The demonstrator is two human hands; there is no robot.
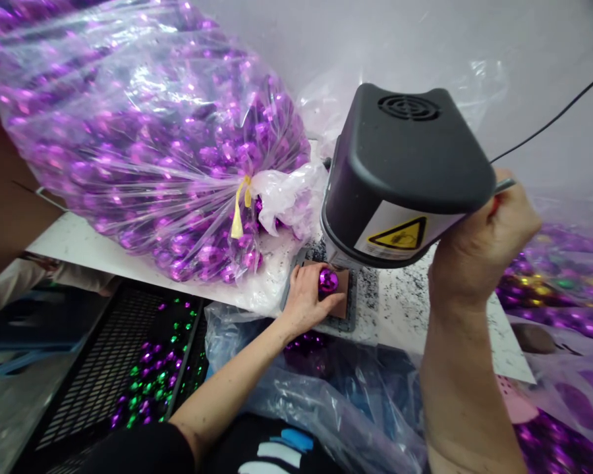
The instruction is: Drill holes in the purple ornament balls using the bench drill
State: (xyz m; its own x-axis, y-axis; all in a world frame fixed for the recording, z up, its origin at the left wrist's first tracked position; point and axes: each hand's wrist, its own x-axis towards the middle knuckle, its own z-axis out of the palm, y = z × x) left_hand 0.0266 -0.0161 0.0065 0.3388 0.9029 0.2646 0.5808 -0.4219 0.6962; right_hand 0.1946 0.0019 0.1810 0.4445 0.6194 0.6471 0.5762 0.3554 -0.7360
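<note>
A shiny purple ball [328, 281] sits on a brown pad [340, 304] on the machine's grey base. My left hand [306, 296] holds the ball between fingers and thumb. Above and to the right stands a black machine [415, 158] with a round vent on top and a yellow warning label. My right hand [484, 243] is closed around a metal lever [505, 186] at the machine's right side.
A large tied clear bag of purple balls [178, 151] covers the table's [103, 257] left part. Below left is a black crate [103, 355] with purple and green balls. Clear plastic [326, 408] hangs in front. Bagged balls [563, 289] lie right; a person's sleeve [0, 286] shows left.
</note>
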